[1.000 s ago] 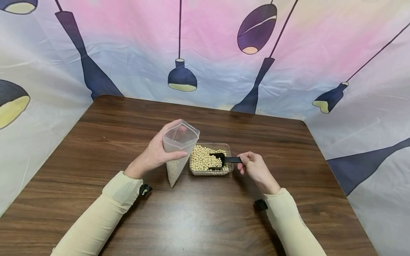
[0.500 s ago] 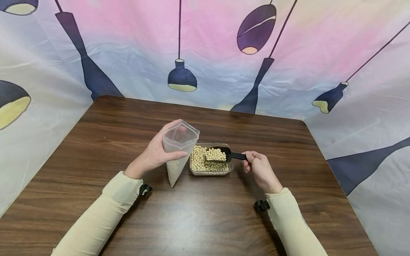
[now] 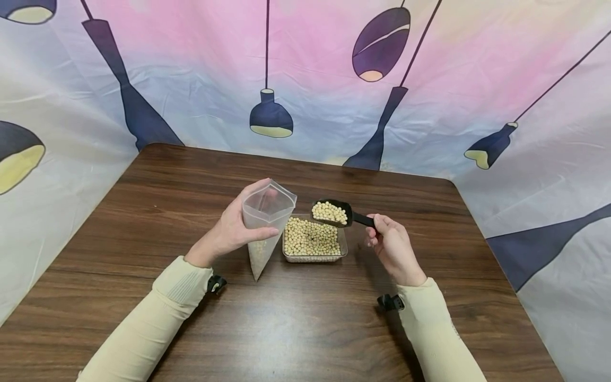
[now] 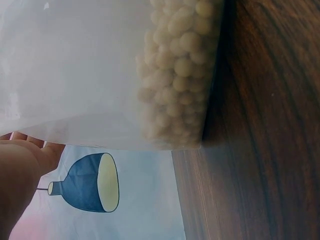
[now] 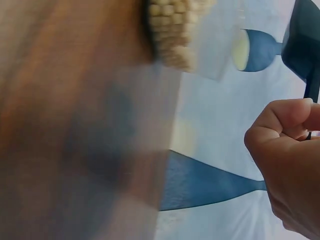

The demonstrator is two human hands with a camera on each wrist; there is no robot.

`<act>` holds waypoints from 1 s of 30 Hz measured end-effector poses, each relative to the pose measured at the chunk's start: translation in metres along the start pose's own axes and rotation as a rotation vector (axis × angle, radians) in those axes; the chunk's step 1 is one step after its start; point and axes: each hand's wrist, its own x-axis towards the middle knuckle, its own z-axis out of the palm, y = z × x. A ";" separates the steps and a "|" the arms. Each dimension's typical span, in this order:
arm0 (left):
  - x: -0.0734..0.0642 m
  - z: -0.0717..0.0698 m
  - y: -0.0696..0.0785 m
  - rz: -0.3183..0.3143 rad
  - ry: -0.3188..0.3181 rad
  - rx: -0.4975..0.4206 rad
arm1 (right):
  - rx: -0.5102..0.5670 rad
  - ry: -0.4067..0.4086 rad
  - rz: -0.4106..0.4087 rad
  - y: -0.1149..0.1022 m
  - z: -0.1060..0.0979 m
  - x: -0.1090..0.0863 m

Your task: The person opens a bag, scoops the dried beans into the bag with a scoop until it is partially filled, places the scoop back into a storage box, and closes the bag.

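My left hand (image 3: 228,229) grips a translucent plastic bag (image 3: 267,225) near its top, thumb in front and fingers behind. The bag's mouth gapes upward, and pale yellow beans (image 4: 175,75) lie in its bottom. To the right of the bag, a clear rectangular container (image 3: 315,259) holds many of the same beans (image 3: 305,236). My right hand (image 3: 393,246) pinches the handle of a black scoop (image 3: 350,215), which hovers above the container's far side. A heap of beans (image 3: 329,212) fills the scoop. In the right wrist view the scoop's underside shows at the upper right.
A dark wooden table (image 3: 286,329) bears the container and the bag's lower end. Behind it hangs a cloth backdrop (image 3: 205,95) printed with lamps. Black straps (image 3: 390,302) sit at both wrists.
The scoop has come up out of the beans, loaded, and is now above the container's back edge. My right hand rose with it and shifted slightly right. The left hand and bag stayed put.
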 end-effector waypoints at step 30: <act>0.000 0.000 -0.002 -0.014 0.006 -0.014 | 0.266 -0.134 -0.310 -0.059 0.057 -0.011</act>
